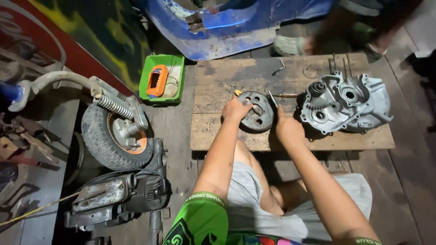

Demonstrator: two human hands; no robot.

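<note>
- Head view: we take the round metal plate (256,111) as our landmark; it lies flat on the wooden board (218,136) that serves as our table, with holes cut through its face.
- Our left hand (235,109) rests on the plate's left rim, fingers curled down over the edge and gripping it.
- Our right hand (288,129) sits just right of the plate, touching or nearly touching its right edge; we cannot tell how wide its fingers are, since they are turned away from us, nor whether they pinch the thin metal tool (273,99) that sticks up beside the rim.
- The plate lies between both hands; the left is the nearer and the only one clearly clasping it. Being round, it has no long axis.
- Right of the plate, touching the board, stands a grey engine casing (347,104) with upright studs.
- Behind the plate lies a screwdriver (281,95), its long axis running left to right.
- Far left of the plate, off the board, sit a green tray (178,75) and a small wheel (116,136).
</note>
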